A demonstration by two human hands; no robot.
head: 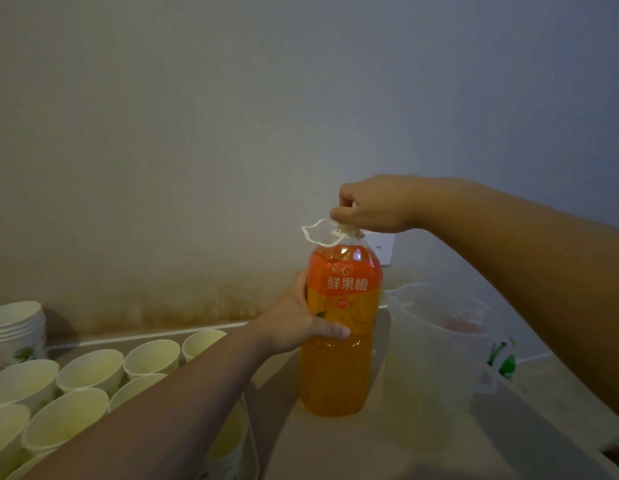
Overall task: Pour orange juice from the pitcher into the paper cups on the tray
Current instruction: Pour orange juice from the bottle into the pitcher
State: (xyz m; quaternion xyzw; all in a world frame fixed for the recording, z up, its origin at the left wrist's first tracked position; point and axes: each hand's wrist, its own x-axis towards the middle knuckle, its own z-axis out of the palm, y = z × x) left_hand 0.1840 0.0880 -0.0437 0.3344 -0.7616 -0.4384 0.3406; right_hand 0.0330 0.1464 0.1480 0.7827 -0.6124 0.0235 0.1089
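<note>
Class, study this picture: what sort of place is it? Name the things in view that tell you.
Probably a plain indoor room set up for serving drinks, not a fitted kitchen. Clues: many paper cups laid out together, a juice bottle and clear pitcher on a table, and a bare painted wall with a socket.

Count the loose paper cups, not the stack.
9 cups: four in the back row, three in the middle row, one below the left arm, one at the bottom-left edge. The arm may hide more.
</note>
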